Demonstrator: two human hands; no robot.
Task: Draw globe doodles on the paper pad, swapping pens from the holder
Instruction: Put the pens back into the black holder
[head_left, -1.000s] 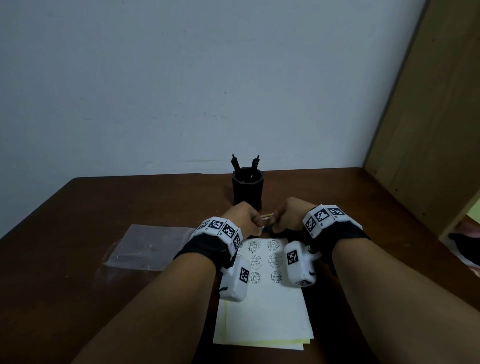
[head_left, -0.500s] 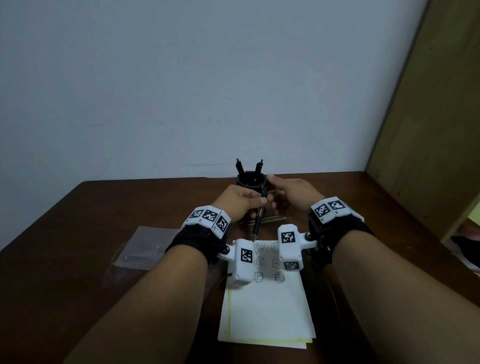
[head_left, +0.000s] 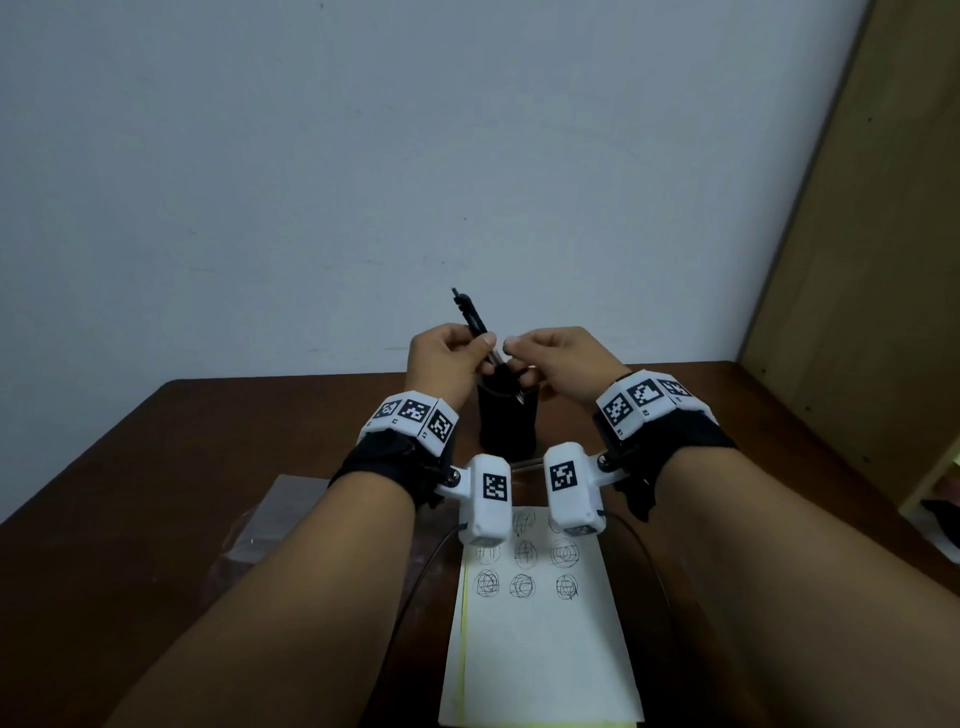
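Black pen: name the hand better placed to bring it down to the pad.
Left, probably. The left hand grips the black pen round its barrel; the right hand has curled fingers at its lower end above the holder, grip unclear.

— What kind of place do you see there?

— From my screen, I think a small study or office corner. I see a dark wooden desk against a plain pale wall, a wooden cupboard at the right, and on the desk a pen holder and a paper pad.
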